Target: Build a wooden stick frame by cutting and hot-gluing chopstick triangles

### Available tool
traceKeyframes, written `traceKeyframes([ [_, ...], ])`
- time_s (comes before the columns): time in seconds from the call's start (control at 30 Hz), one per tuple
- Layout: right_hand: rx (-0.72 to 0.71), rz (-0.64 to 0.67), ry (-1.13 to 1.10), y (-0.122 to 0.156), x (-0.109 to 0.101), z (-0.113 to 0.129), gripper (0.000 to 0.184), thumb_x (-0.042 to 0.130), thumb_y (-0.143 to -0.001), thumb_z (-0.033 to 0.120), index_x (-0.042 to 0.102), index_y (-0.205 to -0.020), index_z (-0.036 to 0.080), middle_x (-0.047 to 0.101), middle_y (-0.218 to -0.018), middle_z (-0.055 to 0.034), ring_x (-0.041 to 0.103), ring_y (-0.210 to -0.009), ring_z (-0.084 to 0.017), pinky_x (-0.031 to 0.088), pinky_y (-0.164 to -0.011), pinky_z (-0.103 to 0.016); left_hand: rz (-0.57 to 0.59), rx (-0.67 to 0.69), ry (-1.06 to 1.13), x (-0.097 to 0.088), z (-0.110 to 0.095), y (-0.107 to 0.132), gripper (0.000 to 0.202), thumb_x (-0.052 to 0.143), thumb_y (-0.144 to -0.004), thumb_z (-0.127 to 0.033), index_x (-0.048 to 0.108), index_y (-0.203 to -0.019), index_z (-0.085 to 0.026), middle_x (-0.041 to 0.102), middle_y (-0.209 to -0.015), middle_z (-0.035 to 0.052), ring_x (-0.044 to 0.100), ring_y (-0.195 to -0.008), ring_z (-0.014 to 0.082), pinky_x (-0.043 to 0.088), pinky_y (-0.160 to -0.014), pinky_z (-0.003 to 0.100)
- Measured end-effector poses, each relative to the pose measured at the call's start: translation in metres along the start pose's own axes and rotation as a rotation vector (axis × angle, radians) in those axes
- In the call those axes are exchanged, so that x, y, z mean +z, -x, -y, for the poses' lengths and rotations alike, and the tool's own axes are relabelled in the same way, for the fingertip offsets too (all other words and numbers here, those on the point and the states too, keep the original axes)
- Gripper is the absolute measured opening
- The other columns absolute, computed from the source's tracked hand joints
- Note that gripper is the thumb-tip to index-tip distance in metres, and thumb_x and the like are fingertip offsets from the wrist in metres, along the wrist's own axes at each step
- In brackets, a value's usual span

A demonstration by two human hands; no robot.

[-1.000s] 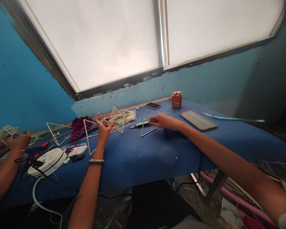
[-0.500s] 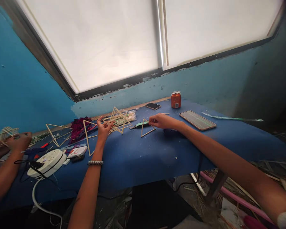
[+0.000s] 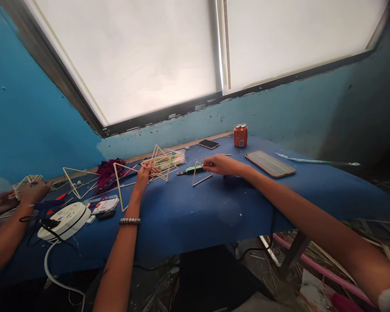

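Note:
My right hand [image 3: 216,164] pinches the upper right side of a small triangle [image 3: 199,181] made of thin pale sticks, just above the blue table. Beside that triangle lies a green and black utility knife [image 3: 190,170]. My left hand [image 3: 143,175] has its fingers closed at the left edge of a star-shaped stick frame [image 3: 167,167]; the fingertips are partly hidden among the sticks. A larger stick triangle [image 3: 117,186] stands just left of my left wrist. Behind the star lies a plastic bag of sticks [image 3: 178,158].
Another person's hands [image 3: 32,193] hold a stick frame at far left. Nearby are a white power strip [image 3: 68,219], purple yarn [image 3: 108,175] and another stick triangle [image 3: 72,184]. A red can [image 3: 240,135], a dark phone [image 3: 209,143] and a larger phone [image 3: 269,164] rest towards the right.
My left hand's spread fingers have drawn together and moved slightly right, against the star frame. My right hand and its triangle are almost still. The other person's hands have shifted right.

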State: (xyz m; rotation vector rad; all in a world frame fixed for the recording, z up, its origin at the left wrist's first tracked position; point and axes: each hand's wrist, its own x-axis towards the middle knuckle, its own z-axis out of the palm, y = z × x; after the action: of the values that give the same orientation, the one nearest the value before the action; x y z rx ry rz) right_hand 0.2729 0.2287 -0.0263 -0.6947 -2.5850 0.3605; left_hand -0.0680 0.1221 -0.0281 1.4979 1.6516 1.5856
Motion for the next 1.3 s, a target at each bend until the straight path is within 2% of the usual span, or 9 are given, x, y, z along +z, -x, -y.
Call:
traceKeyframes([
  [0.13,0.002,0.006,0.003,-0.0005,0.0001,0.0002,0.022,0.055,-0.094,0.030,0.073,-0.099,0.019,0.073,-0.088,-0.0041,0.060,-0.073,-0.015,0.035,-0.067,-0.024,-0.007,-0.022,0.033,0.0000,0.0011,0.0002,0.053,0.046,-0.087,-0.063,0.059,-0.110,-0.017,0.074,-0.078,0.0047,0.074,-0.084,0.0242,0.059,-0.078,0.037],
  [0.37,0.001,0.004,0.007,-0.0010,0.0011,-0.0023,0.022,0.055,-0.094,0.030,0.073,-0.099,0.019,0.072,-0.088,-0.0043,0.059,-0.074,-0.015,0.035,-0.067,-0.024,-0.003,-0.037,0.060,-0.0006,0.0020,-0.0009,0.048,0.049,-0.085,-0.061,0.064,-0.099,-0.018,0.073,-0.075,0.0050,0.073,-0.084,0.0246,0.059,-0.079,0.037],
  [0.5,0.005,0.002,0.007,-0.0010,0.0009,-0.0017,0.022,0.055,-0.093,0.030,0.073,-0.099,0.018,0.072,-0.088,-0.0044,0.058,-0.073,-0.015,0.035,-0.067,-0.024,0.023,-0.035,0.075,-0.0026,0.0030,-0.0013,0.040,0.051,-0.081,-0.053,0.064,-0.099,-0.020,0.074,-0.079,0.0037,0.073,-0.086,0.0233,0.058,-0.079,0.034],
  [0.77,0.002,0.010,-0.010,0.0005,-0.0006,-0.0002,0.024,0.054,-0.094,0.031,0.073,-0.100,0.018,0.072,-0.089,-0.0047,0.058,-0.073,-0.015,0.034,-0.066,-0.024,0.053,-0.053,0.108,-0.0038,0.0034,-0.0025,0.035,0.045,-0.073,-0.044,0.060,-0.094,-0.020,0.075,-0.081,0.0050,0.071,-0.086,0.0229,0.057,-0.079,0.034],
  [1.13,-0.005,0.005,-0.002,-0.0015,0.0014,-0.0042,0.023,0.054,-0.093,0.031,0.073,-0.100,0.018,0.072,-0.088,-0.0046,0.058,-0.073,-0.015,0.034,-0.066,-0.024,0.039,-0.049,0.105,-0.0037,0.0031,-0.0013,0.035,0.047,-0.073,-0.043,0.060,-0.095,-0.019,0.075,-0.080,0.0046,0.071,-0.083,0.0236,0.056,-0.072,0.034],
  [1.3,-0.016,0.004,-0.008,-0.0006,0.0013,-0.0039,0.024,0.053,-0.093,0.033,0.072,-0.099,0.019,0.072,-0.088,-0.0039,0.058,-0.072,-0.015,0.034,-0.066,-0.024,0.040,-0.046,0.114,-0.0031,0.0038,-0.0023,0.030,0.045,-0.070,-0.039,0.058,-0.090,-0.020,0.073,-0.077,0.0040,0.071,-0.084,0.0238,0.056,-0.074,0.035],
])
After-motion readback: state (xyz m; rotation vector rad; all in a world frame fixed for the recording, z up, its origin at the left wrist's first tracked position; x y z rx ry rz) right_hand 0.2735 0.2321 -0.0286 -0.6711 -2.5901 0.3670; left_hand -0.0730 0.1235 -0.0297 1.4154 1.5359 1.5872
